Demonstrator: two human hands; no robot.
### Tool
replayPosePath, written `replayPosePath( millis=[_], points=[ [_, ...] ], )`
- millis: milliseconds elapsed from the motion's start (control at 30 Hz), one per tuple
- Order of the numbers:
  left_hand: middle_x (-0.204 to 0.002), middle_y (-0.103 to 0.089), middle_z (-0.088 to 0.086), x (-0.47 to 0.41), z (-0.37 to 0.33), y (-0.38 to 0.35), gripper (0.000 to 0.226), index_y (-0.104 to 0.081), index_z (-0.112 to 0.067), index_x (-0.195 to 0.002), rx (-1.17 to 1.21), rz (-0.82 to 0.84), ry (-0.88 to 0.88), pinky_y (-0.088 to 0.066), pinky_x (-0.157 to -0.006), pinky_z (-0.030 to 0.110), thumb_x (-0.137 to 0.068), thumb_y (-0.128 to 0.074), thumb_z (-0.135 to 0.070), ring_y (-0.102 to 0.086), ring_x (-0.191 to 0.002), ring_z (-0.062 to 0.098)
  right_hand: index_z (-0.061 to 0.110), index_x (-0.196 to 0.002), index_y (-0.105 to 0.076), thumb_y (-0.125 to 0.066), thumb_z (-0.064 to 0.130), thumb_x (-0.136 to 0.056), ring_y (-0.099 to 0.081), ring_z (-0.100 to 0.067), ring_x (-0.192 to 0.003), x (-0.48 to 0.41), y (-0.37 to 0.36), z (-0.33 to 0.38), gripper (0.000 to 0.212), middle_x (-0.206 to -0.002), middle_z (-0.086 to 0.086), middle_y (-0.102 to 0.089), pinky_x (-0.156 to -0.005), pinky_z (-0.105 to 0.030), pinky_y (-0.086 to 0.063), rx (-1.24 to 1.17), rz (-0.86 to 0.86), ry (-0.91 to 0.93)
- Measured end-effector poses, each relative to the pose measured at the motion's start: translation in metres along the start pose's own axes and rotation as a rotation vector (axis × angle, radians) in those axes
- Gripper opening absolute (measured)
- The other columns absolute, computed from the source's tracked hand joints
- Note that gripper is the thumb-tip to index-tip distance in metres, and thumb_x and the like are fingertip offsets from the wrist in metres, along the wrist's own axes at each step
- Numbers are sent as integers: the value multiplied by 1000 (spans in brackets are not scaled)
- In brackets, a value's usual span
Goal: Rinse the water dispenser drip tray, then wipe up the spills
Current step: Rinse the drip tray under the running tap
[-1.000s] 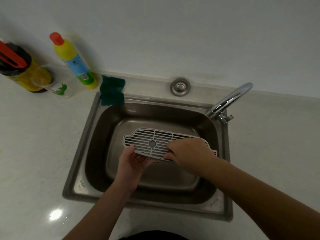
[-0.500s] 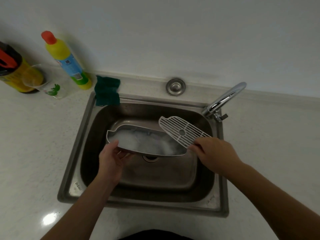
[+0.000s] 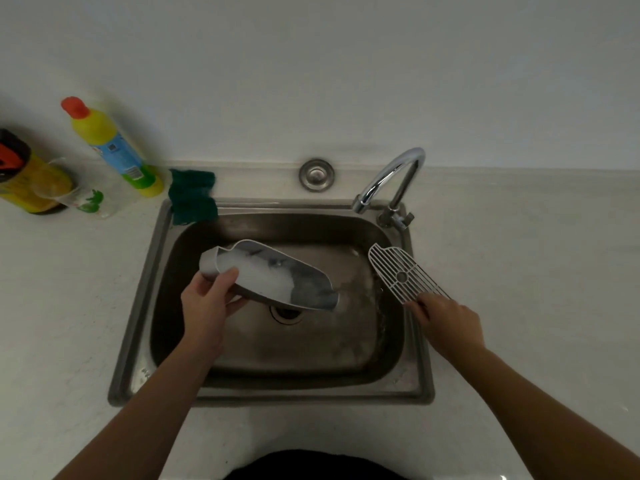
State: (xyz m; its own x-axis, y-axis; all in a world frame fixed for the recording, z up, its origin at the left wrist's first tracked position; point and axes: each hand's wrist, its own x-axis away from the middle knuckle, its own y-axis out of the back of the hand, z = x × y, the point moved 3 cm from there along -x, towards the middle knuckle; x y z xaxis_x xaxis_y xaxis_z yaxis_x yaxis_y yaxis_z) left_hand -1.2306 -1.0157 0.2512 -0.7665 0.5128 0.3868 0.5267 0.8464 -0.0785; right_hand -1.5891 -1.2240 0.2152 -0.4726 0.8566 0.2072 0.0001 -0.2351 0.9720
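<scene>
Left hand has the drip tray by its near-left end, fingers curled over the rim and clamped on it, and the tray is tipped over the sink, its far end dipping down right above the drain. There's pale foam or water inside the tray, hard to say which. Over on the right, the right hand pinches the slatted grille at its near end, fingertips pressed together on the plastic, and the grille lies across the sink's right rim, reaching partly onto the tabletop. Tray and grille are well apart. The faucet arcs at the back right corner, no stream visible. A green scouring pad sits on the back left corner of the sink, with a yellow bottle just beside it against the wall
</scene>
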Motion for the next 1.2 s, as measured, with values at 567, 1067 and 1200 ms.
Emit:
replayPosePath(
  millis=[567, 1067, 1200],
  points=[
    [-109, -74, -8, 24, -49, -53, 37, -67, -24, -117, -385, 209, -451, -60, -78, 22, -83, -80, -33, -73, -102, 10, 31, -73, -53, -61, 51, -96, -45, 0, -41, 18, -7, -39, 31, -54, 14, -50, -39, -16, -26, -6, -134, -64],
    [-109, -74, -8, 13, -29, -45, 33, -67, -30, -117, -424, 176, -399, -63, -83, 32, -86, -78, -30, -73, -104, 10, 25, -100, -56, -60, 38, -99, -51, -2, -51, -24, 30, 6, 13, -63, 14, -52, -47, -20, -36, -320, -216, -100],
    [-118, -74, -1, 0, -6, -26, 23, -69, -33, -118, 74, 5, -15, -64, -79, 35, -96, -69, -27, -74, -109, 22, 29, -116, -58, -62, 32, -97, -49, 5, -62, -69, 51, 24, 19, -80, 11, -60, -53, -16, -32, -394, -288, -83]
  ],
)
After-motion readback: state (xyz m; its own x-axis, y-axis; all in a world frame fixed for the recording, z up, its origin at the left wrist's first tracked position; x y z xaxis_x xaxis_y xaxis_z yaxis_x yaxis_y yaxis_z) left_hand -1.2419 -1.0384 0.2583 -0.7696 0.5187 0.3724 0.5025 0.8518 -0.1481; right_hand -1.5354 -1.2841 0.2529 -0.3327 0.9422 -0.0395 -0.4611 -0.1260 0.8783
